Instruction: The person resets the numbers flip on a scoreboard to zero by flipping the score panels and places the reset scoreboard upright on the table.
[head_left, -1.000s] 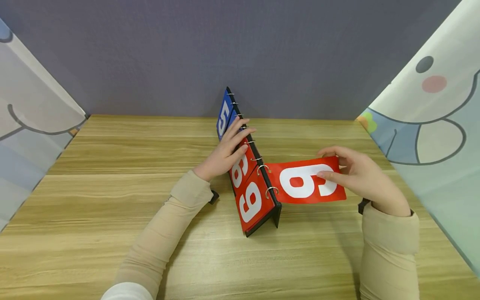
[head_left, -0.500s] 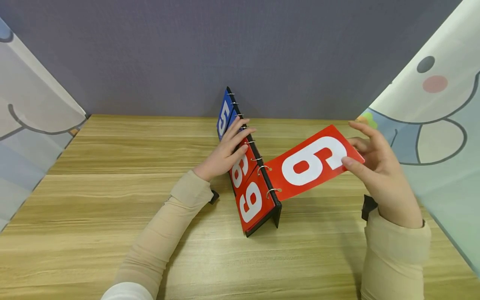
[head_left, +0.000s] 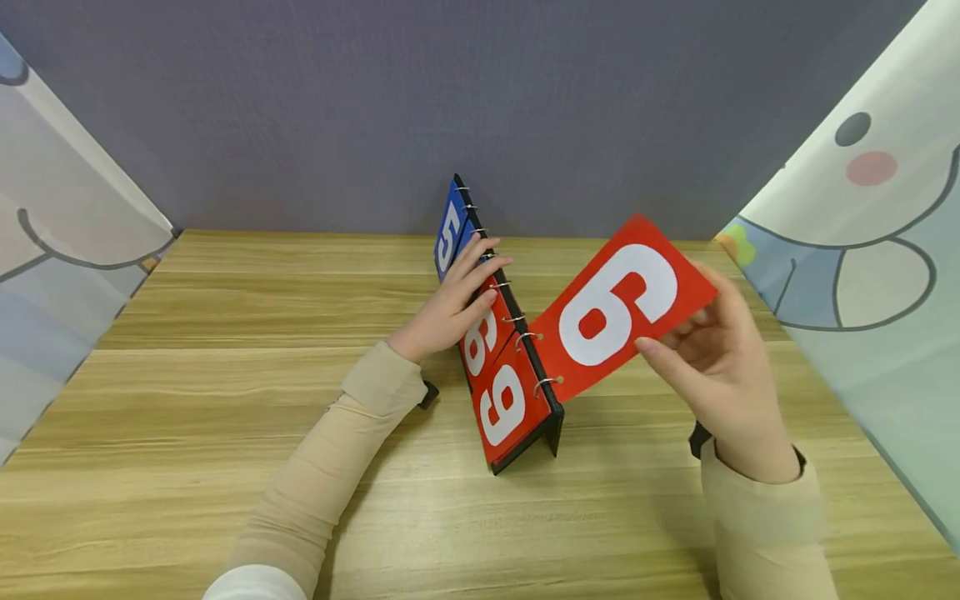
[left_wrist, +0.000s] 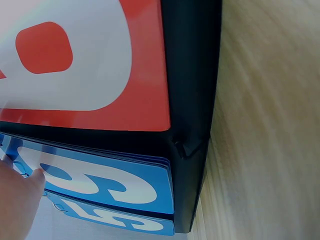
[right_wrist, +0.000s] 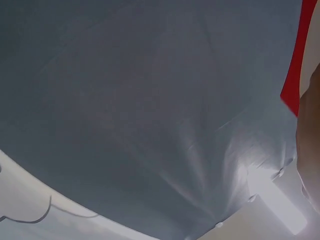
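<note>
A tabletop flip scoreboard with a black frame stands on the table, its number cards hung on metal rings along the top edge. Blue cards are at the far end and red cards at the near end. My left hand rests on the scoreboard, fingers stretched over the top edge and thumb against the card side. On the right, my right hand pinches the free end of a raised red number card, thumb on the face showing, other fingers behind. That card is still on its two rings.
The wooden table meets a grey back panel. Cartoon-printed sheets line both sides. A ceiling light appears in the right wrist view.
My right hand has lifted the red card's free end up and away, then back toward the scoreboard, so it tilts more steeply. The left hand and scoreboard have stayed in place.
</note>
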